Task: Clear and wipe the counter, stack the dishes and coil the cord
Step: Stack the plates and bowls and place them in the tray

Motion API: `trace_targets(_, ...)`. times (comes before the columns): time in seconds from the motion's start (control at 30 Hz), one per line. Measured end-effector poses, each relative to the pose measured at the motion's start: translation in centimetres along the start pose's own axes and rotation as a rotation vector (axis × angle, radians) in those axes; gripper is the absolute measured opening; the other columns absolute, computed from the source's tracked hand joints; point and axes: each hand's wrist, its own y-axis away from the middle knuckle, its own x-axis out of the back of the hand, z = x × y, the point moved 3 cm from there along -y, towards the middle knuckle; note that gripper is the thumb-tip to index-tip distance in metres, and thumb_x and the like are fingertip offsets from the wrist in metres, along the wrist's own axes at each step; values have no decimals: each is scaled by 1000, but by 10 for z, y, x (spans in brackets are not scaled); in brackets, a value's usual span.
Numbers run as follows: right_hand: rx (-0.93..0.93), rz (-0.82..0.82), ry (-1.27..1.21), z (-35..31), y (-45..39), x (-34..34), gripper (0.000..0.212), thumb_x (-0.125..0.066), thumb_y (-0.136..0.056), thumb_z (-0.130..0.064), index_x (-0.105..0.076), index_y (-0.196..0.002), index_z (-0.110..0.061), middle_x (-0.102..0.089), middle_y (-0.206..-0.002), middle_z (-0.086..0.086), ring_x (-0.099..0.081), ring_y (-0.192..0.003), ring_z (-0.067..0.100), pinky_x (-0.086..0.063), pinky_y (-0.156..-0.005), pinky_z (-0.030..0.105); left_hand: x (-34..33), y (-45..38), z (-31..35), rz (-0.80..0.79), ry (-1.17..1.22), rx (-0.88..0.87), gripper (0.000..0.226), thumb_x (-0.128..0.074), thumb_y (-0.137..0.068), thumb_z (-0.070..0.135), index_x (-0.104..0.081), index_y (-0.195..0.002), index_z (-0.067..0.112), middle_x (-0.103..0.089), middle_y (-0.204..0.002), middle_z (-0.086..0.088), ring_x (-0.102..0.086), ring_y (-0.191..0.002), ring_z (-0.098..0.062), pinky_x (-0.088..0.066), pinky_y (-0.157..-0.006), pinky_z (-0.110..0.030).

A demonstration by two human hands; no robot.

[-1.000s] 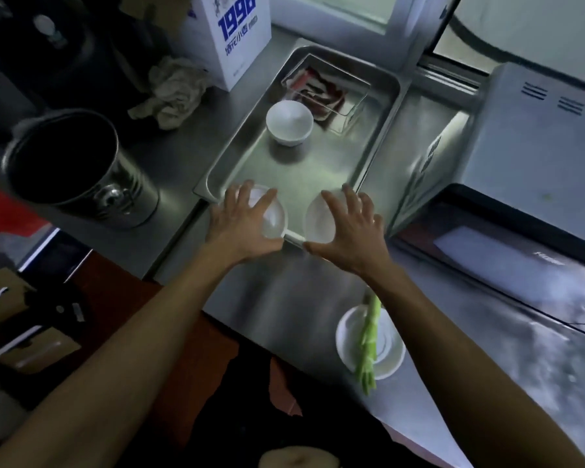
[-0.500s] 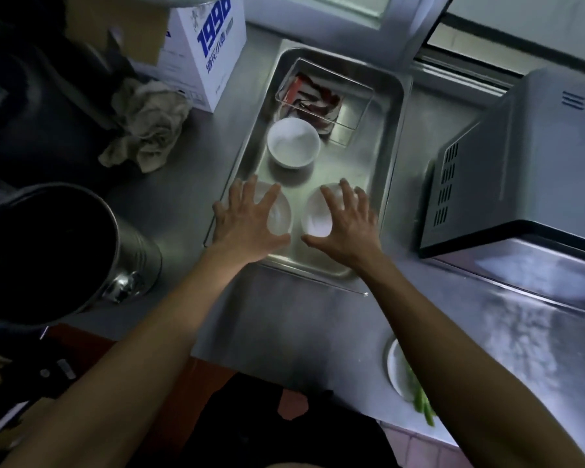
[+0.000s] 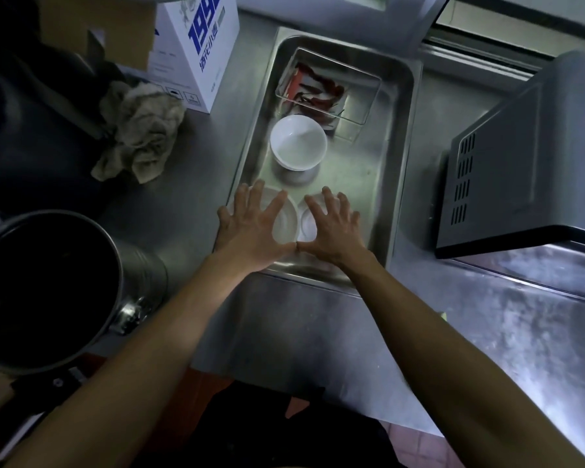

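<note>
1. On steel counter [image 3: 301, 332], centre: metal tray [image 3: 399, 136], rectangular, deep-sided, long axis running away from the person.
2. Left hand [image 3: 250, 231]: fingers spread & straight, palm down over left small dish [image 3: 286, 221] at tray's near end. Fingers lie across dish; whether they press or just touch it, can't tell.
3. Right hand [image 3: 335, 231]: fingers spread, slightly bent, palm down over right small dish [image 3: 306, 228]. Nothing pinched. Thumb tips of both hands meet at near edge of the 2 dishes.
4. Dishes: white, shallow, side by side & touching, both inside tray; mostly covered by hands.
5. White bowl [image 3: 298, 141]: upright, mid-tray, just beyond the dishes, apart from both hands.
6. Clear container [image 3: 325, 86]: far end of tray, holds red items, too dim to ID.
7. Crumpled cloth [image 3: 142, 130]: grey-beige, on counter left of tray, near but not touching it.
8. White box [image 3: 196, 49]: blue "199…" print, stands behind cloth, far left of tray.
9. Large metal pot [image 3: 51, 292]: near left, dark inside, side handle facing tray; well apart from tray.
10. Grey appliance [image 3: 527, 157]: right of tray, vent slots on side facing it, narrow gap of counter between.
11. Both forearms bare, reaching in from bottom edge.
</note>
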Motion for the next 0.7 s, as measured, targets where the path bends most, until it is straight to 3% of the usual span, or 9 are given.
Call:
trace_targets(0.2,6,-19,-12,3,-4,-3,110,-58,-73,-82,-3,-157,-36,14,-166,4,13,-151,37,-9,-116,66,0,-4,-6,35,-16,7,104,-52,-70,86,-9,-153,41,1,-164,-1,3,-151,-33,-18,-113,-64)
trace_targets(0.3,-3,48,-31,9,4,8,97,-50,-82,-78,-7,-157,-35,11,-166,4,12,-152,33,-9,-118,62,1,-6,-3,50,-7,-12,102,-53,-72,84,-9,-153,41,0,-164,-2,2,-151,-33,-18,-112,-64)
trace_targets(0.43,-54,190,-105,28,27,29,74,-48,-96,-57,-16,-156,-31,-1,-167,4,4,-153,28,-16,-120,55,3,-12,12,57,15,-45,103,-62,-74,73,-6,-154,41,1,-164,-2,3,-151,-33,-17,-115,-66)
trace_targets(0.7,-113,407,-255,58,78,55,63,-62,-92,-33,-38,-149,-19,-32,-158,13,-25,-147,33,-34,-111,54,-15,-36,67,34,-6,-162,105,-67,-70,69,-11,-154,39,-6,-163,-6,-1,-150,-35,-22,-111,-67)
